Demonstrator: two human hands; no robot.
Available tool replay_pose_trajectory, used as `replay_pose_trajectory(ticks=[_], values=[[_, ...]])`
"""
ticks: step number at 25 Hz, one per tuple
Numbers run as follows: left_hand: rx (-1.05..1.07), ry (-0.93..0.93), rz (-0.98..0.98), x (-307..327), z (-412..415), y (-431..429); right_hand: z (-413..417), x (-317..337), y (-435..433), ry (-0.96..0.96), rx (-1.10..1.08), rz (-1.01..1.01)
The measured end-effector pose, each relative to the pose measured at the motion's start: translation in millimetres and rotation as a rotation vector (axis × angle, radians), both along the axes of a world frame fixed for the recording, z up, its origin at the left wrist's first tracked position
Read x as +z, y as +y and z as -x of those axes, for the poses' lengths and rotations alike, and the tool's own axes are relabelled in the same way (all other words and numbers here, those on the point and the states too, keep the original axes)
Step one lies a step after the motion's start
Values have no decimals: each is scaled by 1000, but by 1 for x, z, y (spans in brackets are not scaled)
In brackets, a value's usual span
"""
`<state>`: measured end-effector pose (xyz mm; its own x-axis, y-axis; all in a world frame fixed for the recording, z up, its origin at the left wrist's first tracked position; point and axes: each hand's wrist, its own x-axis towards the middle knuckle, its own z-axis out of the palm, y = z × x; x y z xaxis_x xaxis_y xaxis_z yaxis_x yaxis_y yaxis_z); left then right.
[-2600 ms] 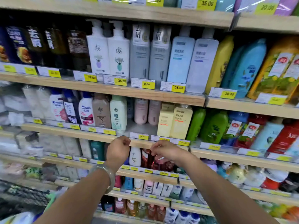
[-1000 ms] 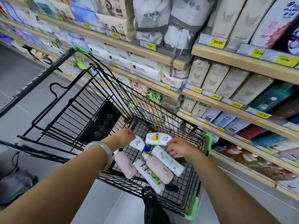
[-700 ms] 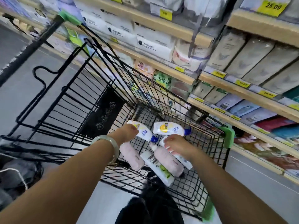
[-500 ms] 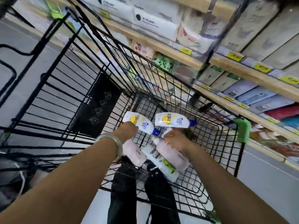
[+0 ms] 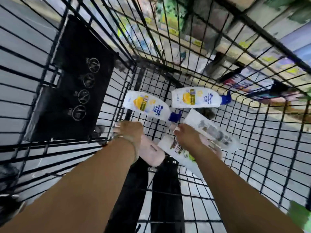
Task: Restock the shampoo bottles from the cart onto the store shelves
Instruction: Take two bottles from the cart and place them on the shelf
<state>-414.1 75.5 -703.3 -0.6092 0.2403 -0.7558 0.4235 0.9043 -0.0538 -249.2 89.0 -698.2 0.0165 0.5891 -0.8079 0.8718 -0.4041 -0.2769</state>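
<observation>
Head view looks straight down into the black wire cart (image 5: 252, 148), both forearms reaching in from the bottom of the frame. Near the centre lie two white bottles with yellow labels and blue caps: the left one (image 5: 146, 106) slanted, the right one (image 5: 196, 97) nearly level. Lower, mid-frame, a pink bottle (image 5: 151, 153) lies under the left hand (image 5: 129, 132), whose fingers curl down over its upper end; whether they have closed on it I cannot tell. The right hand (image 5: 190, 137) rests across a white-and-green bottle (image 5: 176, 152) and beside a clear bottle (image 5: 213, 132) to its right; its fingers look bent, but the grasp is hidden and blurred. The step appears to be picking bottles for the next trip to the shelves (image 5: 252, 39), seen smeared through the mesh at upper right. To do it well, each hand should probably wrap around a bottle's body rather than its cap, take matching products together so they go to one shelf spot, and lift clear of the wire sides, since smooth bottles lying loose may roll or slip.
</observation>
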Motion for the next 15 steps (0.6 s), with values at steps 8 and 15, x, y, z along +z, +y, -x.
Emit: replay_pose_trajectory(ticks=[8,15], values=[[48,-232,-23,-53,17,-27,24,-32,-20,-334,157,-190],[715,-499,-190,-50,28,-32,26,-35,-19,-467,297,-147]])
